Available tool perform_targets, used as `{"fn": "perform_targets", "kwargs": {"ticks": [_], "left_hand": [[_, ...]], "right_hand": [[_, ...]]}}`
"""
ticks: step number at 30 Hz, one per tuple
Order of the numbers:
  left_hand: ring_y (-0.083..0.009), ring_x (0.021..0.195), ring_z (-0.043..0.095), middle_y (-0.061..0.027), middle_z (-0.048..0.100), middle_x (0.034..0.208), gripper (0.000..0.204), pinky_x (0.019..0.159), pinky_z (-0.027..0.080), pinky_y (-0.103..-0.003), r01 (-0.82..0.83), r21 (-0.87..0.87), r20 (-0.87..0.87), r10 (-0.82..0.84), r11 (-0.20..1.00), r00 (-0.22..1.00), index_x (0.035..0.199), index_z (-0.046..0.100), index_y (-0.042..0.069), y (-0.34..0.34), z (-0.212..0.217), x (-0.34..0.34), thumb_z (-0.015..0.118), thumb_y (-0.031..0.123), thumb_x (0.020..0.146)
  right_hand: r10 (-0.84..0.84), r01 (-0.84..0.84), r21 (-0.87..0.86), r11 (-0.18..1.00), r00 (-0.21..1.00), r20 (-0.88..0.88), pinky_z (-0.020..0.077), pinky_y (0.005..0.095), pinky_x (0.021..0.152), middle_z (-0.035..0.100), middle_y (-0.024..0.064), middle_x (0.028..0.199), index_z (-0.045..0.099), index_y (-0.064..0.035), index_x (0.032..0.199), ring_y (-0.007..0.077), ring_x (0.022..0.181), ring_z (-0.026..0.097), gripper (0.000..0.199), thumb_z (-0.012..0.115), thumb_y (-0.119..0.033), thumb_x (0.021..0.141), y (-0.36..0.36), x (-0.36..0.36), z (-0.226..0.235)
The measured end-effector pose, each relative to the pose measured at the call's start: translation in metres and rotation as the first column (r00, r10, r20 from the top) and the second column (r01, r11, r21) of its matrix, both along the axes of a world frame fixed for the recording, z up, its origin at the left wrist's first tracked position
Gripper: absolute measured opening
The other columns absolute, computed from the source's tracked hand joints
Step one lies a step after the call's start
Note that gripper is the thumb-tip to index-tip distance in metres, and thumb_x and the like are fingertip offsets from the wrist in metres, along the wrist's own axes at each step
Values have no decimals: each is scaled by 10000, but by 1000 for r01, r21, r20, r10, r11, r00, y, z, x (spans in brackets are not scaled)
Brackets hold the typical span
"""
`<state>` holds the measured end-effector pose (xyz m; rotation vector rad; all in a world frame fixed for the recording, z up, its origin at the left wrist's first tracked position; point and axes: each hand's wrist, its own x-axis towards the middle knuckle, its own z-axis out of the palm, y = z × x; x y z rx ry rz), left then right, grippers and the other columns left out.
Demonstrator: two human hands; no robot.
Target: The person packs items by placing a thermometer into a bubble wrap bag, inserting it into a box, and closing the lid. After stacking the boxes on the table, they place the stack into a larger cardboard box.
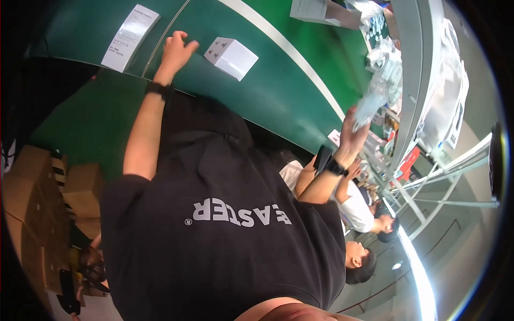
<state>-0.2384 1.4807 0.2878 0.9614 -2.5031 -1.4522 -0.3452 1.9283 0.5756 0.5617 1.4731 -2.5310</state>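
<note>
My left hand (178, 52) hovers over the green bench (193, 88) with its fingers apart and nothing in them. It is between a flat, long white box (130, 38) with printing on it and a squarer white box (231, 58) with small dark marks on one side. My right hand (353, 135) is raised at the right, beside the shelf frame. Its fingers close on a clear plastic bag (371, 105), which is blurred by motion; what the bag contains, if anything, cannot be made out.
More clear plastic bags (384, 59) crowd the shelf edge under a grey metal frame (416, 80). A white carton (309, 9) lies at the far side, past the white stripe. Brown cardboard boxes (35, 187) are stacked at the left. Several people are nearby at the right.
</note>
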Motion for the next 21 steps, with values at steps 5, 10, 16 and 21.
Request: {"fn": "perform_targets", "kwargs": {"ticks": [5,10,16,21], "left_hand": [[-358,1052,505,-172,509,1061,302,831,473,-451,180,-270,271,-104,946,957,984,535,61,17,24,-6,741,134,776],[-381,1023,483,-145,491,963,523,844,447,-444,68,-190,219,-25,979,975,912,472,91,12,11,-14,864,81,565],[-381,992,495,-137,497,968,444,791,481,-429,-4,-130,279,40,991,960,867,474,82,12,26,-10,783,-30,568],[-370,984,501,-131,490,939,438,780,482,-427,-18,-64,283,35,998,959,838,454,72,13,32,-21,764,-45,552]], "right_hand": [[187,-187,38,982,982,5,563,332,780,573,114,1161,517,-68,1271,278,977,582,323,539,-180,969,9,-154,-23],[410,-319,468,824,906,-104,567,366,815,569,140,1153,522,-50,1255,277,997,564,294,505,-158,982,8,-350,-62],[292,19,775,632,920,-260,563,406,820,588,145,1082,559,-11,1162,252,980,585,249,488,-137,959,-56,-459,-113],[157,-104,849,518,987,26,541,443,845,595,184,1131,559,-2,1203,287,990,603,402,540,-293,926,-51,-523,-143]]}}
